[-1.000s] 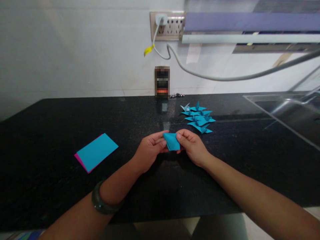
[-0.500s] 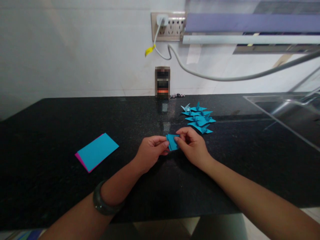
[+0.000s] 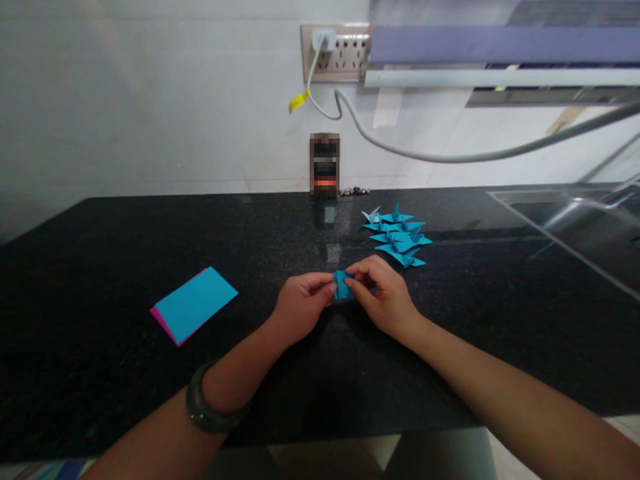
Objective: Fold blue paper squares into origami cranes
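Observation:
A small folded piece of blue paper (image 3: 342,285) is pinched between both hands just above the black countertop (image 3: 100,267). My left hand (image 3: 300,307) grips its left side with thumb and fingers closed. My right hand (image 3: 383,297) pinches its right side, fingers curled over most of the paper, so only a small part shows. Just behind my right hand lies a cluster of several finished blue paper cranes (image 3: 397,235).
A stack of flat blue paper with a pink sheet beneath (image 3: 193,304) lies to the left. A small dark box (image 3: 325,163) stands against the wall under a socket strip (image 3: 335,52) with a grey cable (image 3: 425,155). A steel sink (image 3: 575,227) is at the right.
The blue paper has been folded smaller between my fingers. My hands have closed together over it, and less of the paper shows than one second ago.

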Demonstrator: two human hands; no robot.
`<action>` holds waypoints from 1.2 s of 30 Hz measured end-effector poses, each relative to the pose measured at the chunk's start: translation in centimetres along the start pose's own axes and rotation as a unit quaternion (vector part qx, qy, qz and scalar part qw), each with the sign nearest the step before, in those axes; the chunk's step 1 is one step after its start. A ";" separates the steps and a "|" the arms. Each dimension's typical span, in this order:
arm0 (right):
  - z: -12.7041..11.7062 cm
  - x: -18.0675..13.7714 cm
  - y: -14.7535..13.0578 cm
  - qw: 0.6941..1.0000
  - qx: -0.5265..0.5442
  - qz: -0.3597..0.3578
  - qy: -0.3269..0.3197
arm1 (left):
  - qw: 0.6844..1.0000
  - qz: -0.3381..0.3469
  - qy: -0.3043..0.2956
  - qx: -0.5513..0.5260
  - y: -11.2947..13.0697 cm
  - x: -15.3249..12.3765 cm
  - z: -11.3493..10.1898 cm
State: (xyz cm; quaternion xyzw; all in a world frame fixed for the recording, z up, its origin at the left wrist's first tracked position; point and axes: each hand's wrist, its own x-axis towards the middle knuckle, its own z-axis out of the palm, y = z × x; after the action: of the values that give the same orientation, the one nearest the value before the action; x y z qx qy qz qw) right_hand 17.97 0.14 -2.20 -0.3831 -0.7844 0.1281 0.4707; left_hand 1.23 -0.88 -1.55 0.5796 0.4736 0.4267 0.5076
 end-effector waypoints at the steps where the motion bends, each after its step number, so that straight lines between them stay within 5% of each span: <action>1: 0.0 0.0 0.0 1.000 0.000 0.000 0.002 | 1.000 0.012 0.000 0.019 -0.1 0.0 0.0; 11: -0.4 0.4 -0.5 0.999 -0.009 -0.047 0.002 | 0.996 0.046 -0.004 0.072 -0.2 0.0 -0.1; 22: -0.7 0.1 0.1 0.997 -0.042 -0.070 0.009 | 0.998 -0.048 0.007 -0.044 0.7 -0.2 0.1; 36: -0.5 0.3 -0.3 0.997 -0.060 -0.053 -0.014 | 0.996 0.030 0.005 0.085 0.0 -0.2 -0.1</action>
State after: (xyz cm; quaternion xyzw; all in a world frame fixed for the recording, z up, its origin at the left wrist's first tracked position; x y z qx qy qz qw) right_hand 18.17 0.07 -1.57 -0.3666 -0.8164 0.0605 0.4421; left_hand 1.07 -1.09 -1.55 0.6325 0.4936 0.4024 0.4410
